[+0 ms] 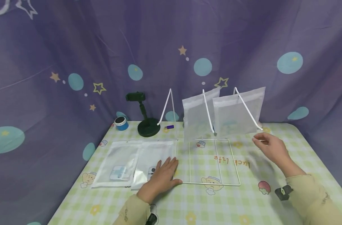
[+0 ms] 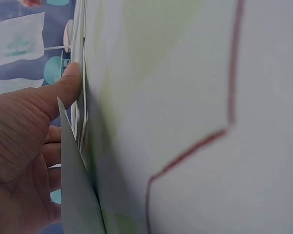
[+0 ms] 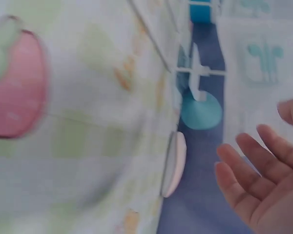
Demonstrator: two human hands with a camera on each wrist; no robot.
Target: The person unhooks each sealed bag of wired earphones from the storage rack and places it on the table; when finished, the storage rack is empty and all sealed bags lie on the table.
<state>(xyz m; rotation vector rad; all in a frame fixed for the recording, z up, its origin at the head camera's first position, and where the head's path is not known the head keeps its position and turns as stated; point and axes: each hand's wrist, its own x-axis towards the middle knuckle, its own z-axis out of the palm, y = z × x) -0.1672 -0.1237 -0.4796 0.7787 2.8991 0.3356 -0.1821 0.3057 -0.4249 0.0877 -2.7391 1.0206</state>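
Flat bag point(image 1: 155, 153), R one of two on table point(image 1: 213, 207), lies under & L of my L hand point(image 1: 162, 178), the nearer one, fingers straight, slightly spread; long axis runs near-far, far end pointing away. My R hand point(image 1: 273, 150), fingers loosely bent, empty, is nr hung bag point(image 1: 231, 117).

The place looks like a small curtained-off set-up, homely in feel, though whether it is a room in a home or a little studio cannot be told. A purple curtain point(image 1: 159, 40) printed with stars and pale blue ovals rises behind a green-checked tablecloth point(image 1: 221, 207) with cartoon figures and fruit. A dark phone stand point(image 1: 144, 114) and a white wire rack point(image 1: 196, 183) hung with translucent pouches point(image 1: 232, 115) lend it a shop-display touch.
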